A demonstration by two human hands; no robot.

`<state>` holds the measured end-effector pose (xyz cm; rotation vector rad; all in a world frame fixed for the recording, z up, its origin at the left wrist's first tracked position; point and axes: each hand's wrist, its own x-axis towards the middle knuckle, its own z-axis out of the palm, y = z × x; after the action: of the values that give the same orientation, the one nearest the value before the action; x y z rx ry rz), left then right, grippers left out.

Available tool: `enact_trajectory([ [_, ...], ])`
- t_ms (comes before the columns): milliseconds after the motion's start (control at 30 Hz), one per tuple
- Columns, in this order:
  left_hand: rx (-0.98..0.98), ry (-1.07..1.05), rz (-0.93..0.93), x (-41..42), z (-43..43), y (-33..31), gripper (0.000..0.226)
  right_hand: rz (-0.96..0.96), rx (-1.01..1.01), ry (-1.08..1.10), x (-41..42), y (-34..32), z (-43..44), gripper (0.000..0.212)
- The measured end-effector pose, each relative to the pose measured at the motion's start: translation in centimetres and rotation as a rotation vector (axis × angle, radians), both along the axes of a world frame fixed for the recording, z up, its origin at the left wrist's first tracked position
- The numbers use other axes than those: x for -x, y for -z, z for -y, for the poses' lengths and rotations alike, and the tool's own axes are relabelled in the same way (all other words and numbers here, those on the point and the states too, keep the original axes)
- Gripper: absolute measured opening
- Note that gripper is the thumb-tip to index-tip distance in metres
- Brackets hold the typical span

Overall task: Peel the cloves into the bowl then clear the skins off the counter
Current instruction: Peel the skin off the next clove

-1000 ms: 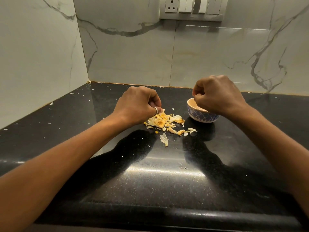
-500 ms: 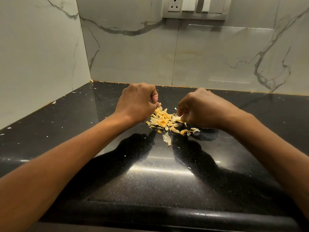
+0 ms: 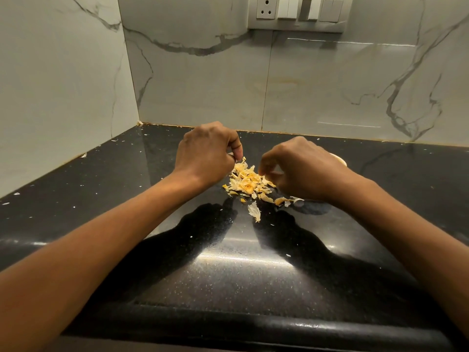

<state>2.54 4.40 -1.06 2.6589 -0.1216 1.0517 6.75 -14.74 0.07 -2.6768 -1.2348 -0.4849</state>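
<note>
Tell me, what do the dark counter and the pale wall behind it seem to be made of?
The counter looks like polished black stone, probably granite: fine pale speckles and a mirror-like glare. The wall looks like glossy marble or marble-look tile: grey veins on off-white, a straight vertical joint, a soft sheen. Which of the two, I cannot tell.

a heap of papery yellow garlic skins (image 3: 247,182) lies on the black polished stone counter (image 3: 228,275), between the left hand (image 3: 205,153) and the right hand (image 3: 302,168). one loose pale skin flake (image 3: 254,212) lies just in front of the heap. a small round ceramic bowl (image 3: 338,158) sits behind the right hand, mostly hidden by it. a grey plastic switch panel (image 3: 297,12) is high on the veined marble wall (image 3: 203,85) behind the counter.
</note>
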Motion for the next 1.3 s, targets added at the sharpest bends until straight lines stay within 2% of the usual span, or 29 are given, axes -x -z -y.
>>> enact_trajectory([
  [67,-0.010,-0.004,-0.015,0.0,0.0,0.0,0.025,-0.028,-0.033,-0.111,0.2,0.0,-0.4,0.018],
  [167,-0.009,-0.005,-0.039,0.1,0.0,-0.1,0.024,-0.071,0.019,-0.173,0.6,0.3,-0.8,0.019],
  [367,0.011,0.025,-0.041,0.2,0.2,-0.2,0.027,-0.114,0.060,-0.174,0.4,0.7,-1.0,0.020],
  [733,0.052,0.051,-0.062,-0.1,0.2,-0.1,0.032,-0.065,0.058,-0.143,0.1,1.8,-1.7,0.016],
  [833,0.095,0.115,-0.149,-0.4,0.0,-0.2,0.028,-0.063,0.012,-0.133,-0.3,2.0,-1.7,0.015],
  [1033,0.183,0.281,-0.451,-0.1,-0.4,-0.9,0.020,-0.099,-0.059,-0.105,-0.8,1.6,-1.1,0.016],
  [1233,0.142,0.246,-0.520,-0.1,-0.7,-1.4,0.024,-0.092,-0.115,-0.134,-0.7,1.3,-0.7,0.020],
  [1300,0.126,0.252,-0.559,0.0,-0.9,-1.5,0.014,-0.069,-0.136,-0.135,-0.6,1.4,-0.7,0.019],
])
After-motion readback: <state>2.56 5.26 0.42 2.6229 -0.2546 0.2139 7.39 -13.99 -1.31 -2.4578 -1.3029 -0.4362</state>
